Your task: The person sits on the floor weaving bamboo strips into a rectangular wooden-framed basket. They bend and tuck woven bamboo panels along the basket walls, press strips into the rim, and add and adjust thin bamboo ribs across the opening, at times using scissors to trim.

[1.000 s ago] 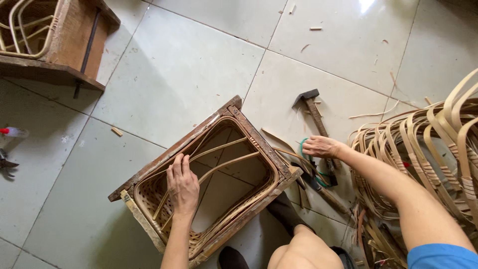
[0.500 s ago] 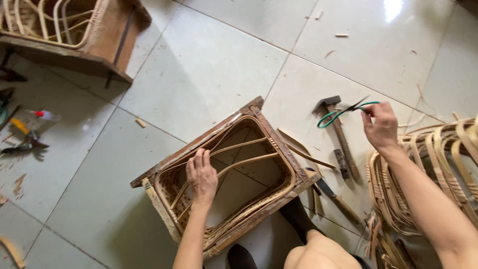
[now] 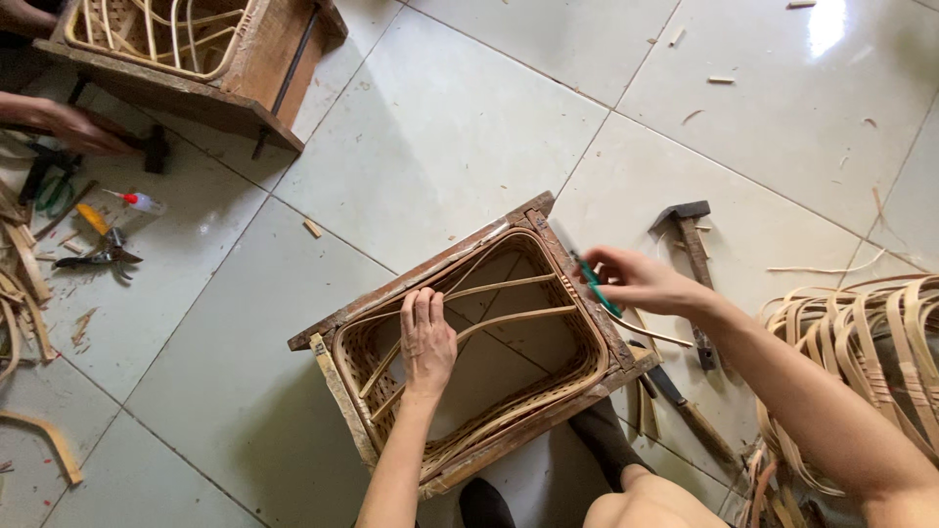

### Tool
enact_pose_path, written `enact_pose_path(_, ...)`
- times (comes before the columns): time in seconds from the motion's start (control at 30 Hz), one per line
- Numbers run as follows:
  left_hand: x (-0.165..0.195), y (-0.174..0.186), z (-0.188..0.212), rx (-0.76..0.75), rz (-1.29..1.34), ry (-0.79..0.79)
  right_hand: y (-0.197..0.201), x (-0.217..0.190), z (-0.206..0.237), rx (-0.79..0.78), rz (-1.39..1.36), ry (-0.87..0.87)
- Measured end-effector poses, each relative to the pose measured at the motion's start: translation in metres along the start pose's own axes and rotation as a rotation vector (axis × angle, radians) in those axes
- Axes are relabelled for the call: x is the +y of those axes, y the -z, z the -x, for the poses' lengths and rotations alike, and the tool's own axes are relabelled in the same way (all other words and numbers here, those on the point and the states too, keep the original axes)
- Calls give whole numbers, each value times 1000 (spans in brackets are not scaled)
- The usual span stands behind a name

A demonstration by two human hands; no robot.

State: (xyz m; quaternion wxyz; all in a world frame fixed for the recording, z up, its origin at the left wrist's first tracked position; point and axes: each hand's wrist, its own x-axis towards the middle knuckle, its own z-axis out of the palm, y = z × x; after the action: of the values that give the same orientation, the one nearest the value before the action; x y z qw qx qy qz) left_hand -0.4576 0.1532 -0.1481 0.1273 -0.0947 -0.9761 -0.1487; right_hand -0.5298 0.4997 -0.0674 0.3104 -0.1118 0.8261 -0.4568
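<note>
Pale floor tiles (image 3: pixel 440 127), glossy and littered with cane chips, carry everything at this workplace. At the centre sits a wooden frame (image 3: pixel 411 284), a rectangular mould with a half-woven rattan basket (image 3: pixel 548 391) seated inside it, so the wood keeps the walls square while the weave goes up.

The left hand (image 3: pixel 427 337) lies flat on the cane strips (image 3: pixel 489 305) that cross the opening, its fingers together and extended, pressing the strips down so they do not spring up. The right hand (image 3: pixel 641 282) hovers over the far-right rim of the frame, its fingers pinched round green-handled pliers (image 3: pixel 597 286) whose tip points down toward the rim; whether the tip is touching the cane cannot be told.

Just beyond the right fingers lies a hammer (image 3: pixel 693 240), with a knife-like tool (image 3: pixel 685 411) nearer the person, both within easy reach. To the right of that hand, loops of spare rattan (image 3: pixel 861 342) are heaped by the arm.

Far to the left of the left fingers, another person's hand (image 3: pixel 64 122) rests by a second wooden mould (image 3: pixel 196 59), with cutters (image 3: pixel 103 256) and a small bottle (image 3: pixel 137 202) scattered near it.
</note>
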Motion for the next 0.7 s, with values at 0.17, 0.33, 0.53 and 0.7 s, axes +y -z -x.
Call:
enact_pose_path(0.17,2,2,0,-26,9,4,-8,-14,-62,28,975,128)
enact_pose_path(0.33,0,0,-1,-50,30,28,-7,-14,-122,-21,1331,264)
enact_pose_path(0.53,-3,-7,-1,-37,-18,-2,-5,-19,-147,-73,1475,312)
enact_pose_path(0.7,-3,-7,0,-51,-13,12,-13,-30,-165,-203,1494,290)
